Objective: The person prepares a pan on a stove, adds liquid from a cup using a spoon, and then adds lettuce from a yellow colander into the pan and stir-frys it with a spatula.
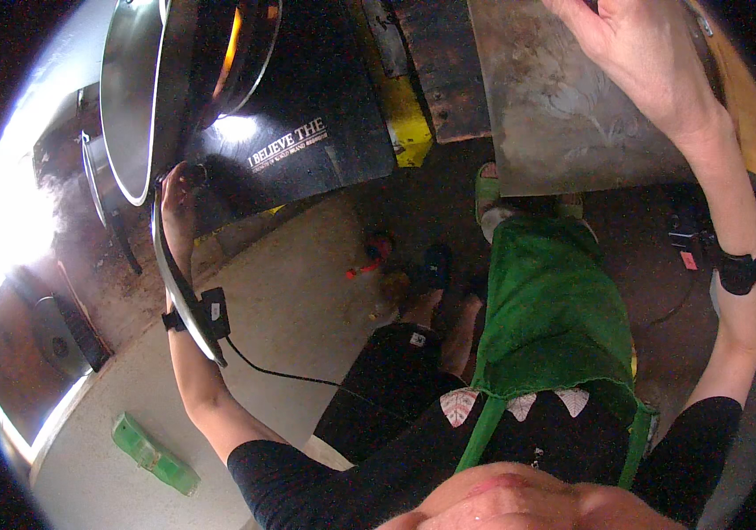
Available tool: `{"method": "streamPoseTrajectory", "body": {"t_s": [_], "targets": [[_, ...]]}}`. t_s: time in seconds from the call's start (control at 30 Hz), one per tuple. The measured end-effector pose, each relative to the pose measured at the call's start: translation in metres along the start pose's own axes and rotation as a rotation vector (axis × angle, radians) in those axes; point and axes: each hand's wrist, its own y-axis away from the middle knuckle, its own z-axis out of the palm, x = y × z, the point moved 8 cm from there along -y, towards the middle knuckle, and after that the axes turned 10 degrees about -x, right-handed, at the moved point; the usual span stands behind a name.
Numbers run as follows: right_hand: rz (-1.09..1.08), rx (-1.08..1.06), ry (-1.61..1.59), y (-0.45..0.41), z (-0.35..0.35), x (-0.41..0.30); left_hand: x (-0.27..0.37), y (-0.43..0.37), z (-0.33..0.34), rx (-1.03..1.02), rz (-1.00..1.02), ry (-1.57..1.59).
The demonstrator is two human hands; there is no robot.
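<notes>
My left hand [179,199] is raised at the left, its fingers curled at the base of a long handle [186,291]. The handle runs down in front of my forearm and seems to belong to a metal frying pan [129,99] tilted on edge above. Beside it, another round rim [262,73] catches an orange reflection over a black printed carton [298,159]. At the top right, my right hand [643,59] reaches over a worn grey sheet [550,132]; its fingers are cut off by the picture's edge, so its grip is hidden.
More pans [53,331] stand at the far left near bright light. A green block-like object [153,457] lies on a pale surface. A person's bare legs [424,308] are close on my left. A cable [278,374] trails from my left wrist device [216,311].
</notes>
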Motion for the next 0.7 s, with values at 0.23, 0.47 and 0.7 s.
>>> {"method": "streamPoseTrajectory", "body": {"t_s": [0.23,0.47,0.7], "targets": [[-0.027,0.068,0.000,0.001,-0.005,-0.008,0.001,0.003,0.000,0.003,0.001,0.009],[-0.030,0.039,0.014,0.006,-0.003,-0.007,0.005,-0.001,0.010,-0.032,-0.073,0.167],[0.044,-0.002,0.099,0.009,-0.007,-0.002,-0.012,-0.012,0.020,-0.034,-0.132,0.348]]}}
